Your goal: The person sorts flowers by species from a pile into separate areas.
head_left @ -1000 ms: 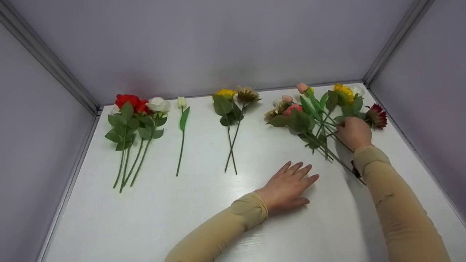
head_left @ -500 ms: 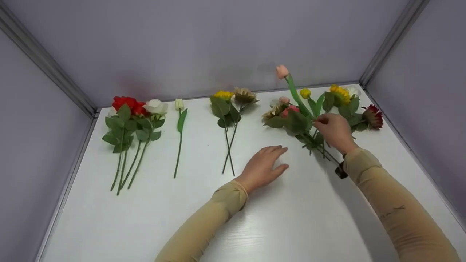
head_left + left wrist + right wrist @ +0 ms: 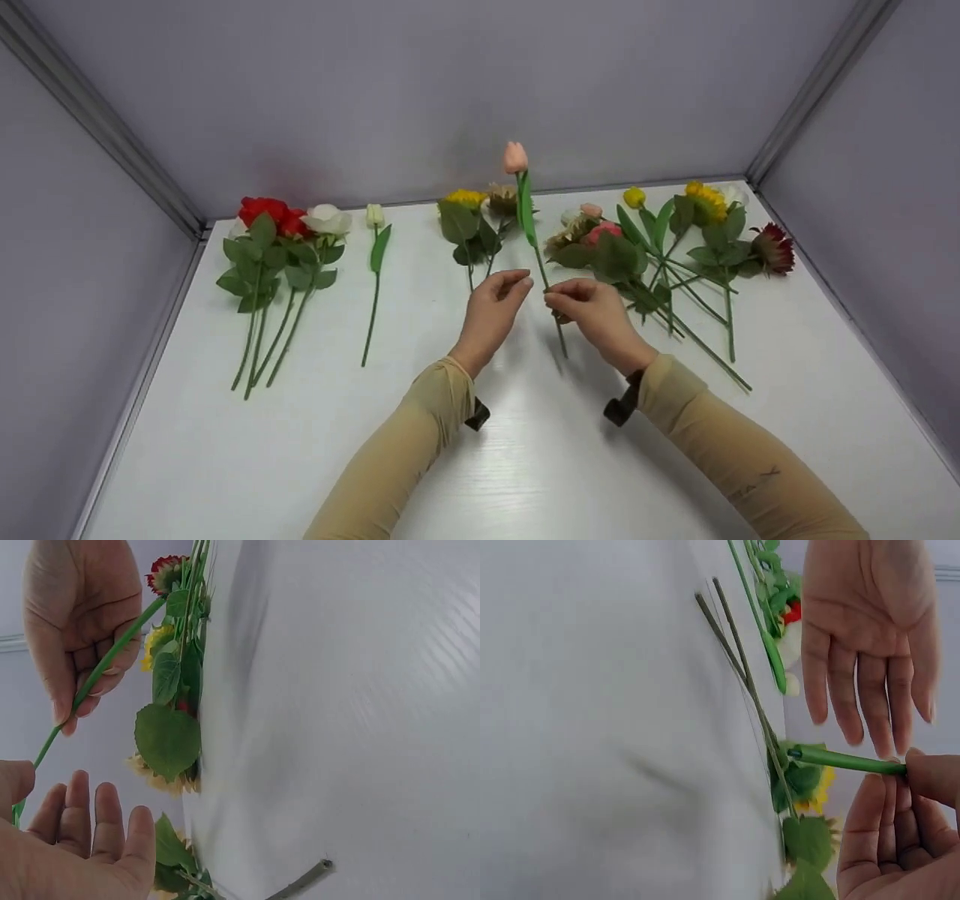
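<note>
The right hand pinches the green stem of a pale pink artificial tulip in its grip, thumb against curled fingers, holding it nearly upright above the bench. The left hand is spread, fingers straight, just beside the stem; whether it touches it I cannot tell.

Half a second earlier the tulip was rising out of the mixed pile of flowers on the right and the left hand lay low on the bench; now both hands meet mid-bench with the bloom lifted clear.

On the white bench lie red and white roses, a single white tulip and two sunflowers, enclosed by grey walls.

The wrist views crop the bloom out.
</note>
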{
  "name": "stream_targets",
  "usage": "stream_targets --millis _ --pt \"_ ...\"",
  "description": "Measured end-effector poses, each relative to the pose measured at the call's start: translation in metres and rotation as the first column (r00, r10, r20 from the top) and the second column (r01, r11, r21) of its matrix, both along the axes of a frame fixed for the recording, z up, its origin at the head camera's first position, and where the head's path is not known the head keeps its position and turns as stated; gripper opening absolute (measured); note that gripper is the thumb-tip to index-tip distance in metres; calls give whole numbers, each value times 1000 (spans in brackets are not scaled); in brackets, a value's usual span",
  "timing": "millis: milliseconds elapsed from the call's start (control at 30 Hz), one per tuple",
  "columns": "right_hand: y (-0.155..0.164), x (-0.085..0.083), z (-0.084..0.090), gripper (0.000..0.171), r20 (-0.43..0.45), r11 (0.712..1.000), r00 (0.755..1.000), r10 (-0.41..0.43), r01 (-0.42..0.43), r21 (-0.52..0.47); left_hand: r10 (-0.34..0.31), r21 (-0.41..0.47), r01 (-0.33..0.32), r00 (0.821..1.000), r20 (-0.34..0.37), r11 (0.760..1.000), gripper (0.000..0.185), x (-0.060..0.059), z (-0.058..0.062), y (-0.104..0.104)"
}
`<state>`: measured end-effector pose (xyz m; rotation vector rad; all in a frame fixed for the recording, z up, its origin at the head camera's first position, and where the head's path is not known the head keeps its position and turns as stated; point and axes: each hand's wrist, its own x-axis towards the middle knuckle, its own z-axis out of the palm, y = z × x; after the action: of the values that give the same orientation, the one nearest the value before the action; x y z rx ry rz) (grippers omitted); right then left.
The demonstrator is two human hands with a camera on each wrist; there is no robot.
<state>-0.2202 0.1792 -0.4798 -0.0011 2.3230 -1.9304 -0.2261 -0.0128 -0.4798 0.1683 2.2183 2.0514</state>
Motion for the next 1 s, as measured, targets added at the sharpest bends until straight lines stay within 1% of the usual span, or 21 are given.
stream_targets --millis 100,233,500,733,800,900,1000 --pt "-14 8 -9 33 11 999 1000 2 -1 -47 28 27 -28 1000 2 999 32 0 -3 -5" --pt "-27 15 -18 29 18 997 1000 -11 12 -75 41 41 -41 999 11 998 27 2 -7 -11" --pt "-44 23 -29 24 42 995 999 -30 34 -98 50 74 -53 998 44 996 22 5 -14 -20" --pt "-54 27 -34 18 88 986 995 -53 66 -150 31 143 -41 997 75 989 23 6 -17 -23" --pt "-55 29 -34 18 98 985 994 -45 60 -164 31 154 -44 996 86 987 24 5 -16 -24" --pt "-56 33 -37 24 118 985 993 -12 32 -168 32 168 -48 995 98 985 24 5 -15 -25" --pt "-57 41 -40 28 159 987 987 26 0 -160 29 176 -47 994 105 983 23 5 -13 -27"
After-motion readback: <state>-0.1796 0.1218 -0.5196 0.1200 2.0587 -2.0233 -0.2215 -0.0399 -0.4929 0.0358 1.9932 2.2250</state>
